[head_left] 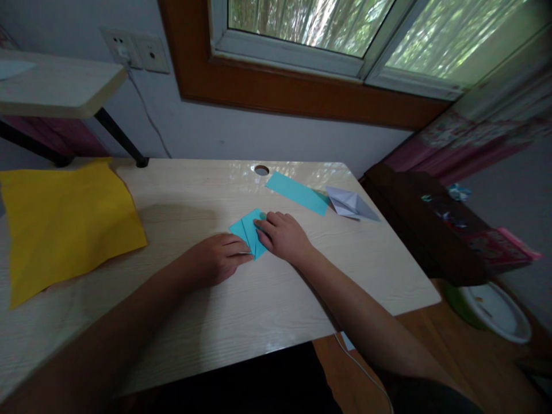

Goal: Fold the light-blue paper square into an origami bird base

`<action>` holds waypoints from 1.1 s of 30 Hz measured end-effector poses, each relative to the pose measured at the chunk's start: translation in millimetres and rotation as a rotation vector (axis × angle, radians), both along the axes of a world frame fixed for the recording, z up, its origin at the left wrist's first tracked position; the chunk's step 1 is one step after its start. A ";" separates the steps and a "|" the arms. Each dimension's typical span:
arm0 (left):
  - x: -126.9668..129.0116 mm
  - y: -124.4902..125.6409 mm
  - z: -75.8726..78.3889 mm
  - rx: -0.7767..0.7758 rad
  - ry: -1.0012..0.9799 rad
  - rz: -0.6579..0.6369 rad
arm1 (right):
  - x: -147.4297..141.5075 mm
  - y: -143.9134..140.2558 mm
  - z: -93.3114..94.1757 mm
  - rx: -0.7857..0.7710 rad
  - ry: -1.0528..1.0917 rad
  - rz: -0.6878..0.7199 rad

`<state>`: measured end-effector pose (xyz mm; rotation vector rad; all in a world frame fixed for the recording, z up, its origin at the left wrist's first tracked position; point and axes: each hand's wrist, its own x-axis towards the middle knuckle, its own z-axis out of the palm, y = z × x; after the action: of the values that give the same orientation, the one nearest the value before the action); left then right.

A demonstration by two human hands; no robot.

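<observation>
A small piece of folded turquoise paper lies on the light wooden table, with crease lines and layered flaps showing. My left hand grips its lower left corner, fingers closed around the edge. On the right side of the same paper, my right hand presses down with thumb and fingers bent together. Part of the paper is hidden under the right fingers. Beyond the right hand lies a flat turquoise paper strip. A folded white paper boat touches or nearly touches the strip's right end.
A large yellow sheet covers the table's left part. Behind it, a raised shelf stands on black legs. A round cable hole is near the back edge. On the floor at right sits a white-rimmed basin, below a dark wooden cabinet.
</observation>
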<state>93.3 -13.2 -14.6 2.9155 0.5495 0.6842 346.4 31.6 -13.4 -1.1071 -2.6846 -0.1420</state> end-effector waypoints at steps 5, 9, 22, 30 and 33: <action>-0.1 0.3 -2.4 -0.003 0.012 0.010 | -0.3 -0.3 -0.4 0.001 -0.004 -0.009; -0.2 0.1 -2.9 0.011 0.036 0.015 | 0.4 0.3 -1.8 -0.022 0.019 -0.018; 3.6 -4.5 0.5 0.056 0.057 0.085 | 2.8 4.1 -4.8 -0.082 0.128 -0.024; 3.2 -3.4 -8.0 0.069 0.063 0.094 | 3.8 4.6 -5.2 -0.140 0.193 -0.038; 2.9 -3.5 -9.8 0.061 0.064 0.096 | 4.6 6.0 -5.2 -0.182 0.249 -0.037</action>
<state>96.3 -16.7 -24.4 2.9932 0.6920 0.6316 351.0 37.6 -18.6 -1.1413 -2.4929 0.2238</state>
